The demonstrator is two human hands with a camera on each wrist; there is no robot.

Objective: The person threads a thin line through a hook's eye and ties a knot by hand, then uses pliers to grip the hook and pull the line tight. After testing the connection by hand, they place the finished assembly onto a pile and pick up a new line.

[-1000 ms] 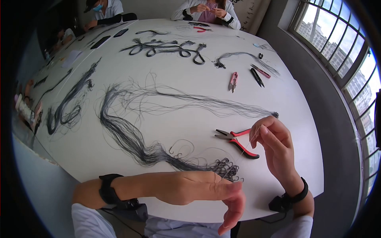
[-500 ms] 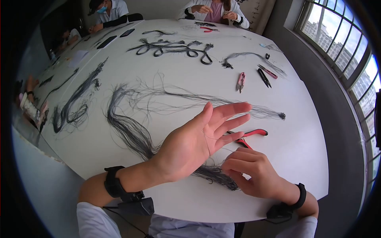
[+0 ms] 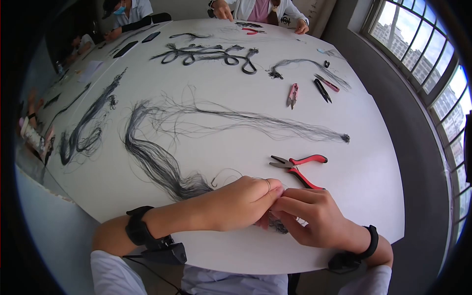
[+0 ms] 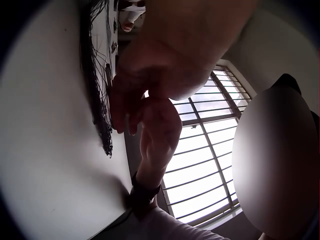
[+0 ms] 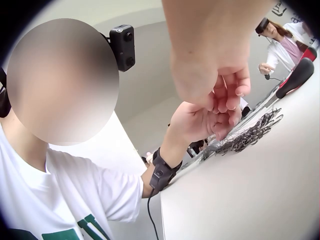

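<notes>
My left hand [image 3: 246, 200] and right hand [image 3: 317, 216] meet fingertip to fingertip near the table's front edge. Both pinch a fine fishing line, thin enough that little of it shows; a strand crosses the left hand near the thumb. Their fingers hide where it is gripped. Below them lies a heap of dark fish hooks [image 5: 250, 137], partly covered by the hands in the head view. From it a thick bundle of dark line [image 3: 155, 164] curves away to the left. Just beyond my right hand rest splayed pliers with red-and-black handles [image 3: 310, 159].
Pink snips [image 3: 293, 95] and black snips [image 3: 323, 92] lie farther right. Looped dark bundles [image 3: 231, 60] lie at the back, another bundle [image 3: 88, 118] at left. Across the table [image 3: 364, 196] sits a person in white [image 3: 246, 9].
My left hand was low and palm down, then swung up with its palm spread and line across it; now it has come to the right fingertips. The right hand came down beside the hooks.
</notes>
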